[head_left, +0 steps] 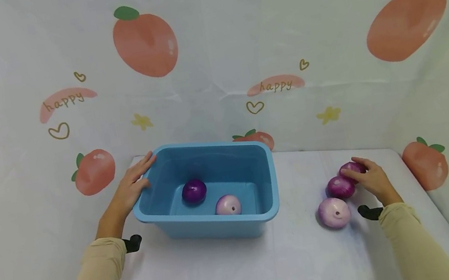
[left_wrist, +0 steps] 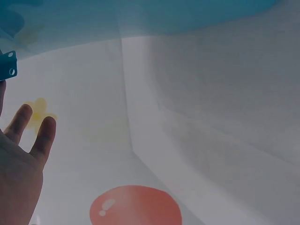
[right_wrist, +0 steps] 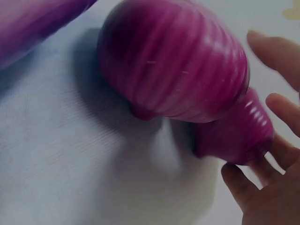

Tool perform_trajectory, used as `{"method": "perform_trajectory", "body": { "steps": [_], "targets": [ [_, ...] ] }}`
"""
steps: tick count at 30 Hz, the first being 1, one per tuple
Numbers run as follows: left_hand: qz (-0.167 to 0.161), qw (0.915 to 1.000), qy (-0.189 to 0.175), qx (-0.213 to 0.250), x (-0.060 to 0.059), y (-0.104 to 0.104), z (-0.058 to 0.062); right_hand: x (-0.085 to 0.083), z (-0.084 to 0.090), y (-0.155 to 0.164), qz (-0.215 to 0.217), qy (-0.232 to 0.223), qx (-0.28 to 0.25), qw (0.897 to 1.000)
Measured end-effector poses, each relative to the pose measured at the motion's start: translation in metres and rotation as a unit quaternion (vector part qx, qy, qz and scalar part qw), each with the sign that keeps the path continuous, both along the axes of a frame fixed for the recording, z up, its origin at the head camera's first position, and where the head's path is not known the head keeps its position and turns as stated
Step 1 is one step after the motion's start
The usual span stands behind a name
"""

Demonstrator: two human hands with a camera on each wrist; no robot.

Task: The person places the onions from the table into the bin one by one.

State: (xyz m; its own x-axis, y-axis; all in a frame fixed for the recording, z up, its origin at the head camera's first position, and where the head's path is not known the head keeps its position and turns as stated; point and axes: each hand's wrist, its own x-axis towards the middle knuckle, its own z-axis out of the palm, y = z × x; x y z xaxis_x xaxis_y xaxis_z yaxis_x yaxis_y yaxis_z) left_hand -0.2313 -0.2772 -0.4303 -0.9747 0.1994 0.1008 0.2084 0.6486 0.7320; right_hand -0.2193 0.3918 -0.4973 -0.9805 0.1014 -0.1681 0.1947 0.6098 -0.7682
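1. Here, we are steadying the blue tub [head_left: 203,227] on the desk [head_left: 297,256] with our flat, relaxed left hand [head_left: 134,185].
2. We are curling our right hand [head_left: 371,180] round the farthest onion [head_left: 350,169]; lifting it likely comes next.

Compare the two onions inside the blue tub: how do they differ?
The left onion is dark purple; the right onion is pale pink-white. The left onion sits farther back in the tub; the right onion lies nearer the front wall. The right onion shows a small dark end spot toward the camera; the left onion shows none. Both are round, similar in size, and apart from each other.
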Motion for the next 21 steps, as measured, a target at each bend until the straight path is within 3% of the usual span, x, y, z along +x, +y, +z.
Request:
{"method": "perform_trajectory", "body": {
  "steps": [7,21],
  "targets": [
    [0.003,1.0,-0.002,-0.006,0.001,0.0015,0.0014,0.0019,-0.0129,0.0006,-0.022,-0.006,-0.008,1.0],
    [0.003,1.0,-0.003,-0.003,0.0019,0.0004,0.0006,0.0021,-0.0113,-0.0049,-0.06,0.008,-0.017,0.998]
  ]
}}
